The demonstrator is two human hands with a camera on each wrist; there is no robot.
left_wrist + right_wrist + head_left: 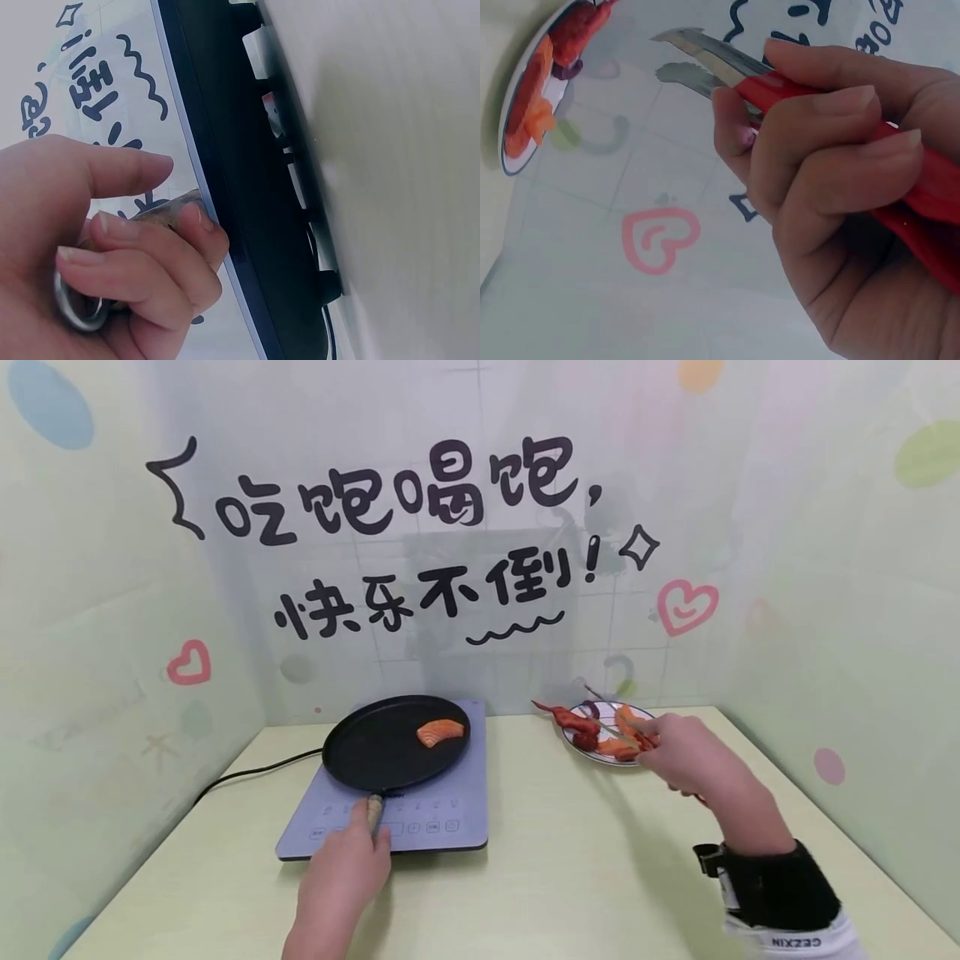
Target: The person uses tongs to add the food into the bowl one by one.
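Note:
My left hand (345, 864) grips the handle (376, 814) of a round black frying pan (375, 756). In the left wrist view its fingers curl round the handle, and a metal ring shows at the handle's end. One orange, white-striped salmon piece (441, 732) lies in the pan, right of centre. With my right hand (697, 760) I hold red-handled metal tongs (769, 86), their tips apart. The tongs reach over a plate (600, 761) of food, where a red tapered piece (576, 721) and several orange pieces (617, 748) lie. No food shows between the tips in the right wrist view.
Beneath the pan is a flat induction cooker (468, 802) with a touch panel. Its black cord (270, 768) runs off to the left. The pale table (555, 877) is bounded by printed walls (480, 668) at the back and sides.

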